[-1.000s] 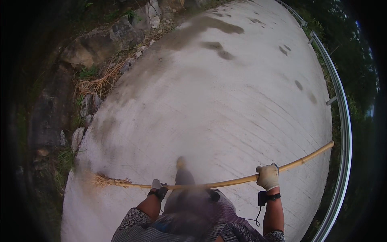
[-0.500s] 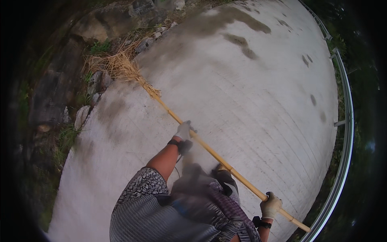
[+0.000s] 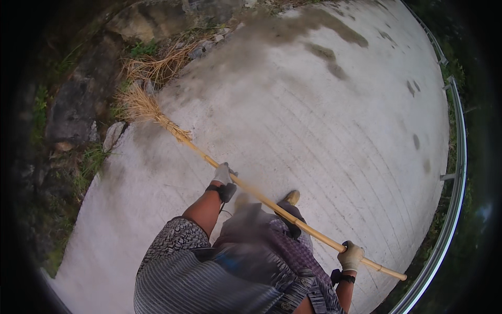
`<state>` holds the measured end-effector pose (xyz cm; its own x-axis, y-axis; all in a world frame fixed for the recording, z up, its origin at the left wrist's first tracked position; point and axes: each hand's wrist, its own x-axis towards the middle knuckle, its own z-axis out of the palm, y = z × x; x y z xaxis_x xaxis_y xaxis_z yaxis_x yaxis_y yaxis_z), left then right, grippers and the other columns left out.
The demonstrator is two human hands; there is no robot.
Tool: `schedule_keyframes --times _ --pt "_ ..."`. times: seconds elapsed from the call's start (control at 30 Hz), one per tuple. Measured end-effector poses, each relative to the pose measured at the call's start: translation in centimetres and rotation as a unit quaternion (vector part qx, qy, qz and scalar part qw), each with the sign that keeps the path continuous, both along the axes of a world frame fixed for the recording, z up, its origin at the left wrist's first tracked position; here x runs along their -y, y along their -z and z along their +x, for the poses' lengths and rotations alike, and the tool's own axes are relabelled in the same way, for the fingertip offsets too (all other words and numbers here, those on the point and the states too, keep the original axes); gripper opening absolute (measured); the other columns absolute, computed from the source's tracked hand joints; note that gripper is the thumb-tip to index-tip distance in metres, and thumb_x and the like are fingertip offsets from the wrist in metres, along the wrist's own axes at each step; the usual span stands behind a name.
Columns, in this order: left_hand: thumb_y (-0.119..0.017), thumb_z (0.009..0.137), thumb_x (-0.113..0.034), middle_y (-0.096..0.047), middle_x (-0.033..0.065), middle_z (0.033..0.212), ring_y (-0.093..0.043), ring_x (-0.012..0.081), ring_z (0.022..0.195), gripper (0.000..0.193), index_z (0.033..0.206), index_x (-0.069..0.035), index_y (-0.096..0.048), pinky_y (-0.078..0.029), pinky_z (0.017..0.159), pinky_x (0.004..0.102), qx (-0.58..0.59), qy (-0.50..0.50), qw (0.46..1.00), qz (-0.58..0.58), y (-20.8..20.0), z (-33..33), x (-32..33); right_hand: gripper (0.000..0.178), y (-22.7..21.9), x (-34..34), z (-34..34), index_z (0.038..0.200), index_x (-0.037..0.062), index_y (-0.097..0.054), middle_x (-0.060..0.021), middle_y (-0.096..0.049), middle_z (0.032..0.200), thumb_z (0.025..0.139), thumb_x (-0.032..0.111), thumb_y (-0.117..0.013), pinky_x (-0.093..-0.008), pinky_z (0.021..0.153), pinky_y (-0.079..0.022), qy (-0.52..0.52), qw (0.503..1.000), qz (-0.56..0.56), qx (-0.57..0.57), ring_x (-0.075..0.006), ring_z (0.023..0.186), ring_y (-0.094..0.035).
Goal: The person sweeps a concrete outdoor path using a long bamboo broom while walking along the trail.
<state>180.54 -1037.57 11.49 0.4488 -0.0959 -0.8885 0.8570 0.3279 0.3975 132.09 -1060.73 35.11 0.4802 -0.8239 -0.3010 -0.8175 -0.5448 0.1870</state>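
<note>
Gripping a long yellow bamboo broom [image 3: 266, 201], the white-gloved left hand [image 3: 223, 174] and white-gloved right hand [image 3: 352, 256] curl around it above a pale concrete road [image 3: 324, 146].

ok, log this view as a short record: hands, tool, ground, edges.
left hand: pale glove, closed round the handle toward the bristle end
right hand: pale glove, closed round the handle near its far end
tool: long yellow bamboo-like broom, slanting across the body
bristles: splayed tan straw-like bristles at the road's left edge; ground contact unclear
ground: pale grey concrete road with dark patches
left edge: dark jagged rocks, loose tan dry stalks
right edge: curved silver metal guardrail
</note>
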Motion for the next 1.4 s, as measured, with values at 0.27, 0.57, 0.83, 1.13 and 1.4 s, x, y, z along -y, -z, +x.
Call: schedule_keyframes --times 0.27,0.57,0.83,1.13,1.4 --pt "-0.049 0.085 -0.022 -0.042 0.0073 0.070 -0.044 0.0197 0.066 0.018 0.075 -0.010 -0.041 -0.050 0.077 0.0388 -0.137 -0.103 0.981 0.096 2.3 -6.3 -8.2 0.012 -2.3 6.2 6.5 0.077 0.0194 -0.067 -0.0069 -0.064 0.066 0.066 0.015 -0.064 -0.0399 0.072 -0.044 -0.114 0.992 0.009 -0.053 -0.0273 0.066 -0.063" --pt "-0.066 0.072 0.002 -0.053 0.0074 0.077 -0.056 0.0147 0.078 0.025 0.083 -0.003 -0.045 -0.051 0.069 0.0318 0.203 0.609 0.715 0.277 0.3 -7.5 -8.8 0.012 -6.9 7.5 9.8 0.075 0.0187 -0.068 -0.0050 -0.064 0.065 0.064 0.014 -0.069 -0.0387 0.076 -0.043 -0.110 0.992 -0.015 -0.055 -0.0247 0.067 -0.062" --pt "-0.047 0.090 -0.016 -0.044 0.0057 0.068 -0.045 0.0195 0.059 0.013 0.081 -0.007 -0.044 -0.052 0.069 0.0396 -0.112 0.172 0.977 0.055 -1.2 -3.4 4.2 0.011 -8.4 0.8 1.4 0.075 0.0193 -0.067 -0.0069 -0.064 0.065 0.065 0.015 -0.067 -0.0402 0.075 -0.044 0.075 0.994 -0.029 -0.076 -0.0273 0.066 -0.062" --pt "-0.045 0.093 -0.024 -0.037 -0.0009 0.057 -0.040 0.0157 0.052 0.024 0.071 -0.015 -0.041 -0.047 0.062 0.0394 0.005 0.251 0.965 -0.074 -1.7 2.3 15.9 0.015 -3.6 -6.9 -1.8 0.082 0.0176 -0.067 -0.0077 -0.066 0.070 0.068 0.015 -0.063 -0.0407 0.072 -0.045 0.209 0.978 -0.016 -0.001 -0.0275 0.070 -0.064" --pt "-0.047 0.092 -0.024 -0.038 -0.0018 0.056 -0.041 0.0153 0.053 0.025 0.070 -0.016 -0.040 -0.045 0.068 0.0403 0.030 0.239 0.970 -0.044 -2.1 1.8 20.4 0.011 0.3 0.2 -4.5 0.079 0.0173 -0.067 -0.0072 -0.065 0.067 0.069 0.017 -0.062 -0.0410 0.072 -0.044 0.215 0.975 0.045 0.025 -0.0266 0.069 -0.064"
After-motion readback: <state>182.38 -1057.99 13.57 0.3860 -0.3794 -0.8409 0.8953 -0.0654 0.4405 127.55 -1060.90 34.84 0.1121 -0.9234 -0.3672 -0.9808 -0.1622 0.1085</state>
